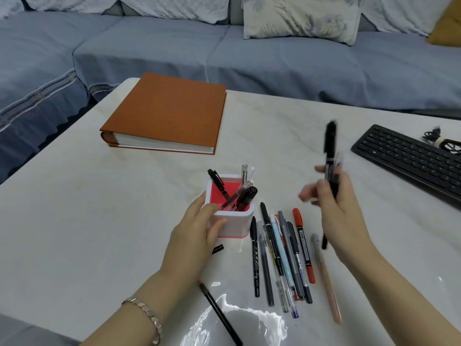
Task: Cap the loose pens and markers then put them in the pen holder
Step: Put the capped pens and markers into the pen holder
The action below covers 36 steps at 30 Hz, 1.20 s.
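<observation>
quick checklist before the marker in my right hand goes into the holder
1. Right hand grips the black marker: ok.
2. Marker capped: cannot tell, its top end is blurred.
3. Left hand holds the pen holder steady: ok.
4. Holder upright on the table: ok.
5. Room inside the holder: ok, pink interior shows on its left side, the pens inside lean right.
6. No stray caps: not ok, a loose black cap lies beside the holder near the left hand.
</observation>
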{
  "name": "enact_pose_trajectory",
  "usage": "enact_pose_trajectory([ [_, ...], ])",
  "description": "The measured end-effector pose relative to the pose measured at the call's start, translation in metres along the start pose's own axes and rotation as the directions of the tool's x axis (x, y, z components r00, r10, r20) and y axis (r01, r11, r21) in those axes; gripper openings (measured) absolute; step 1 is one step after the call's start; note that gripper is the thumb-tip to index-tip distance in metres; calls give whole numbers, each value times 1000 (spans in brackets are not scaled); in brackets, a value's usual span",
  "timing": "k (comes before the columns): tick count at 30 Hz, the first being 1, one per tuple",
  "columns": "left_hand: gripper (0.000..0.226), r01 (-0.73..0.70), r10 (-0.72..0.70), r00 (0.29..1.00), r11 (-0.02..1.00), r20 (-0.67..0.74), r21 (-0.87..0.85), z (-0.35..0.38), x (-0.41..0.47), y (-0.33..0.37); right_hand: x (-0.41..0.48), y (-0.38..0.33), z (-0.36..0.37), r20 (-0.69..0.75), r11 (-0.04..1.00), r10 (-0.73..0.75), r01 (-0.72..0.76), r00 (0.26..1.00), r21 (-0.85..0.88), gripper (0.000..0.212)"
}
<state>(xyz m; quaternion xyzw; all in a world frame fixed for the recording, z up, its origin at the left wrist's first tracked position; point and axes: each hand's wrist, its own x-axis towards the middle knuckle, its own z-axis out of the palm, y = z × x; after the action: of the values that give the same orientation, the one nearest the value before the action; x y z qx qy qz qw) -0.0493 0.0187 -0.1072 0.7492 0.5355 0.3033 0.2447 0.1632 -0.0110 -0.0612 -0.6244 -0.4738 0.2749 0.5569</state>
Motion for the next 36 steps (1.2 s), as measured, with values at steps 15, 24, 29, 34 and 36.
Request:
enact_pose_trajectory([
  [15,17,-11,11,1000,1000,20,16,2,0,-6,11,-15,94,195,1000,-1,2,981,-4,15],
  [24,19,11,-11,1000,999,5,33,2,0,-4,11,7,89,181,767,-435,468,882,-438,34],
  [29,17,-12,12,1000,999,2,32,1,0,-3,2,-1,67,313,845,-343,437,885,-308,46],
  [34,17,12,-13,1000,1000,23,27,0,0,-2,-5,28,6,41,781,189,-125,981,-612,40],
  [36,17,21,-22,999,1000,26,19,-1,0,0,-11,44,-12,5,520,485,-284,875,-806,51],
])
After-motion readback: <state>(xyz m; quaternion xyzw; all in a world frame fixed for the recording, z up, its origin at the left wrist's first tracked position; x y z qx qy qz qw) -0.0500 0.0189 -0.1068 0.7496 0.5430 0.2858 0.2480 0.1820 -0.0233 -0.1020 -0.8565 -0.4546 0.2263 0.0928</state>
